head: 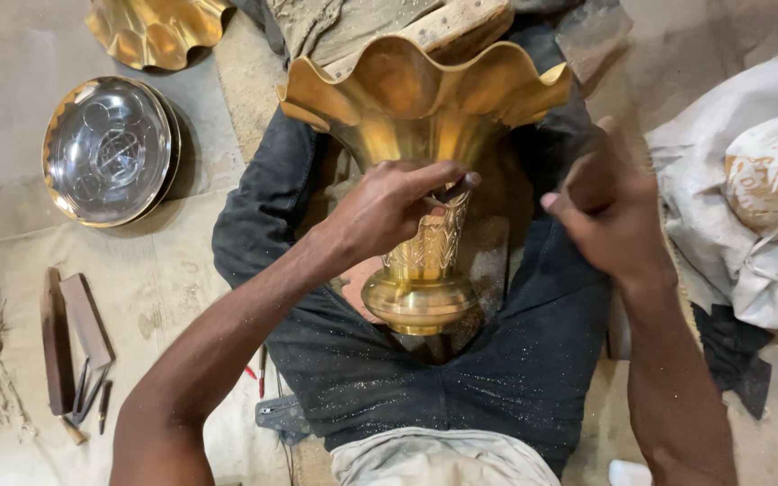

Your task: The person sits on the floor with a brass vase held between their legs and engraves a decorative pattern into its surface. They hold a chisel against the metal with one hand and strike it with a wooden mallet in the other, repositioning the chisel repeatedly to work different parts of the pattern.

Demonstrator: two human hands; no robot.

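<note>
Dark trousers [488, 360] cradling brass vase [420, 180], fluted rim away; left hand [387, 209] pinching small tool against engraved neck, right hand [610, 220] blurred, grip not discernible; item probably heavy, rigid, slick, best held at neck.

Two hands, the left hand [387, 209] and the right hand [607, 220]; one fluted brass vase [420, 135]; one round metal plate [108, 149]; one brass ruffled piece [157, 29]; two white sacks [749, 180].
</note>
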